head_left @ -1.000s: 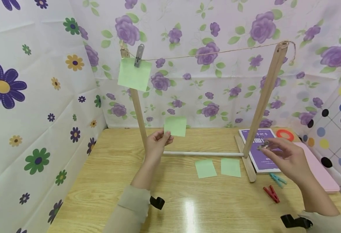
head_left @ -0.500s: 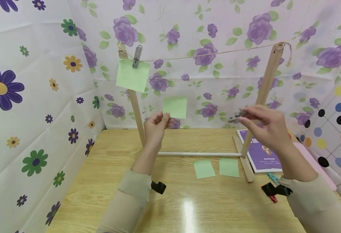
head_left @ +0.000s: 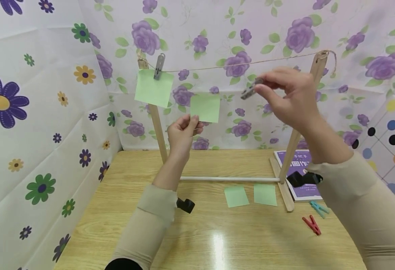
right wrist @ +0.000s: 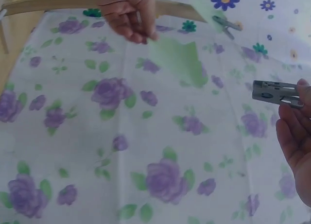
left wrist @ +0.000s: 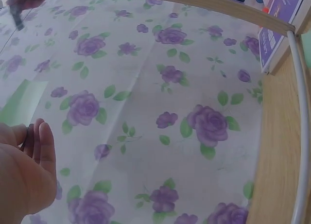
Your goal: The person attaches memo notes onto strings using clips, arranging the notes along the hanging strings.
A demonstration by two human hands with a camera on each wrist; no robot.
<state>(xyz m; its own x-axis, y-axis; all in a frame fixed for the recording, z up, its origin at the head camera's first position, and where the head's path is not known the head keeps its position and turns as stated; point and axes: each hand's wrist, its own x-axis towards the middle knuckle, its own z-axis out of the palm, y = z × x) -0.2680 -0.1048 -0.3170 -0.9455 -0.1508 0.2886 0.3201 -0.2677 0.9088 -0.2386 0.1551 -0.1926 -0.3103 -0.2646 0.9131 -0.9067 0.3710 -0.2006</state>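
My left hand [head_left: 182, 137] pinches a green square paper note [head_left: 205, 108] by its lower left corner, below the string [head_left: 214, 68]. To the right and a little higher, my right hand [head_left: 290, 99] pinches a grey clothespin [head_left: 251, 89] between thumb and fingers, apart from the note and the string. The right wrist view shows the clothespin [right wrist: 276, 93] pointing away from the fingertips. At the string's left end, another grey clothespin [head_left: 159, 66] holds a second green note [head_left: 154, 88].
The string runs between two wooden posts [head_left: 290, 157] joined by a white rod [head_left: 231, 179]. Two green notes [head_left: 265, 194] lie on the wooden table [head_left: 197, 232]. A teal clothespin [head_left: 319, 209], a red clothespin [head_left: 311, 225] and a purple book [head_left: 303, 191] lie at the right.
My left hand has risen with the note toward the string. My right hand has come up and left from over the book, carrying the grey clothespin.
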